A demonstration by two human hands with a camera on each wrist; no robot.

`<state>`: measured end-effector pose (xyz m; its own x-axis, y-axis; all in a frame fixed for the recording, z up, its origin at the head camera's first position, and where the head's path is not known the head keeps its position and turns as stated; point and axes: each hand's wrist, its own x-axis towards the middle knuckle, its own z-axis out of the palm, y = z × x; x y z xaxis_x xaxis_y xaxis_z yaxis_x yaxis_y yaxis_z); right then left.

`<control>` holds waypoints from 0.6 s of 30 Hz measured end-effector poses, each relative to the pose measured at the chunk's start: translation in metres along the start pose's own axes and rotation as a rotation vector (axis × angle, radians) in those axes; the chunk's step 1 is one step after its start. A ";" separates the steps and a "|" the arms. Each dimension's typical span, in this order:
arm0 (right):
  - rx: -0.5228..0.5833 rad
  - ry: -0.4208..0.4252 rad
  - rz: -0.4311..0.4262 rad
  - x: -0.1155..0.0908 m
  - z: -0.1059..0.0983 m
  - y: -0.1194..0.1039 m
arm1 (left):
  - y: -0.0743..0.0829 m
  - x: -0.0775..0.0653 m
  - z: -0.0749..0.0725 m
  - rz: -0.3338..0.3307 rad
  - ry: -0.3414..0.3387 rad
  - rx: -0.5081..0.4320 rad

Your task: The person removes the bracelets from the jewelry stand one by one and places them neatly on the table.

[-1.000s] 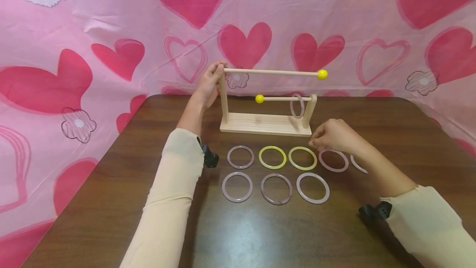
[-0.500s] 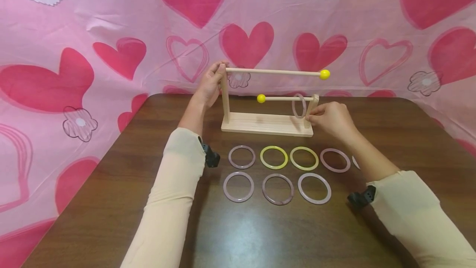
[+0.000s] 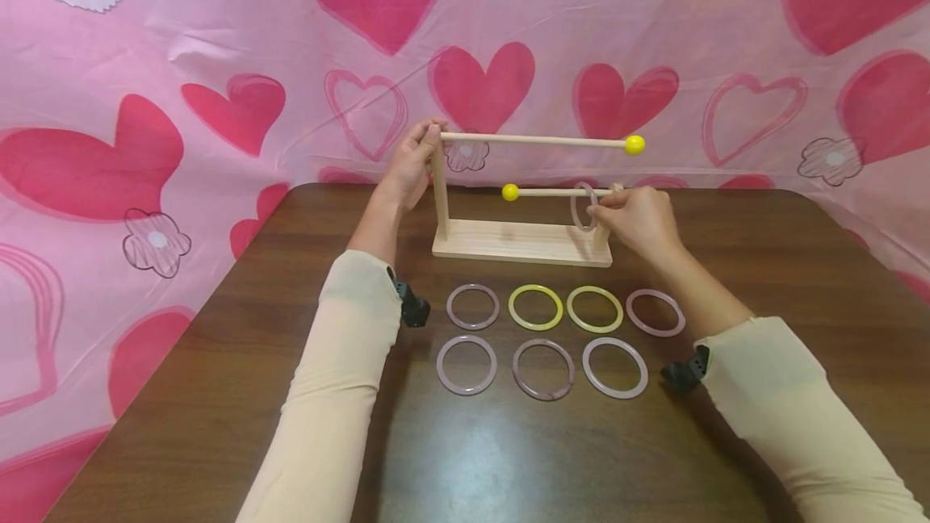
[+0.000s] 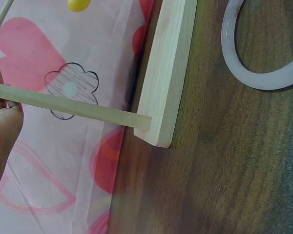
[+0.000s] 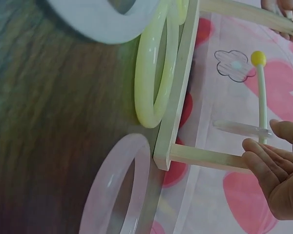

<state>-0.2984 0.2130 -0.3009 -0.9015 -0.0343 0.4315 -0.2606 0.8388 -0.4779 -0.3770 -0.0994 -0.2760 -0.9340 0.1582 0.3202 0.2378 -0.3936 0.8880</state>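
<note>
A wooden stand has a long upper rod and a shorter lower rod, each tipped with a yellow ball. My left hand grips the top of its tall left post, where the upper rod begins. A pale lilac bangle hangs on the lower rod close to the short right post. Around that post's top is my right hand, its fingertips at the bangle. In the right wrist view, the thumb and fingers of the right hand are apart, with the bangle beside the thumb tip.
In front of the stand, several bangles lie flat in two rows on the brown table, among them a yellow bangle and a white bangle. A pink heart-patterned cloth hangs behind the table.
My right hand has risen from above the table to the short post and then leftward to the bangle on the lower rod. The left hand keeps its grip on the tall post.
</note>
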 end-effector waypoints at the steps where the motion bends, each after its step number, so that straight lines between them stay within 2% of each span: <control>1: 0.000 0.001 0.005 0.000 0.000 -0.001 | 0.000 0.000 0.000 -0.001 0.000 -0.003; 11: 0.023 -0.020 0.037 0.004 0.002 -0.004 | 0.000 0.000 0.000 -0.005 0.002 -0.005; 18: 0.038 0.001 0.052 0.005 0.006 -0.003 | -0.001 0.001 -0.001 -0.005 0.001 -0.005</control>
<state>-0.3043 0.2073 -0.3023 -0.9138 0.0095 0.4060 -0.2262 0.8184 -0.5283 -0.3779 -0.0996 -0.2768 -0.9356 0.1590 0.3152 0.2318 -0.3969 0.8881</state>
